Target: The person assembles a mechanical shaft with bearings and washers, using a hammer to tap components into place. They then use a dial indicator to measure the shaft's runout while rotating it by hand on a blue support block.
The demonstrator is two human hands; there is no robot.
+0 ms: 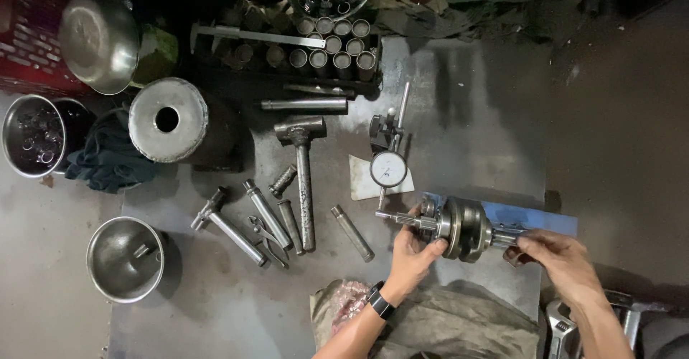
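My left hand grips the left end of a round metal shaft assembly, near its splined stub. At the opposite end, my right hand holds the shaft. The assembly lies horizontally over a blue stand. A dial gauge on a small stand sits just above the splined stub, its probe pointing down toward it. A dark watch is on my left wrist.
A hammer, several steel pins and punches, pliers and a rod lie on the metal bench. Steel bowls, a hollow cylinder, a tray of sleeves and a caliper stand behind. A rag lies at the front.
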